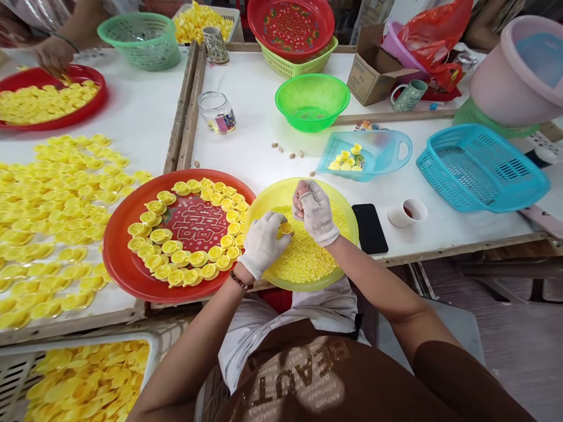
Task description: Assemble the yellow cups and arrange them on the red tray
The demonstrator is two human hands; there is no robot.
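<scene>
My left hand [264,243], in a white glove with bare fingertips partly hidden, pinches a small yellow plastic cup-shaped piece [286,228] above the yellow bowl [349,234]. My right hand [314,211], also gloved, is raised over the same bowl with its fingers curled together; whatever they hold is too small or hidden to make out. Small yellow pellets [303,264] fill the bowl's bottom. To the left, a red tray [118,258] carries yellow cup-shaped pieces [197,258] arranged in rings around its patterned centre.
Many loose yellow pieces [48,223] cover the table at left. A blue scoop [382,155] holds several pieces. A black phone [370,228], a paper cup [407,213] and a blue basket [481,170] stand at right. Another person's hand [55,55] works over a red tray [99,97].
</scene>
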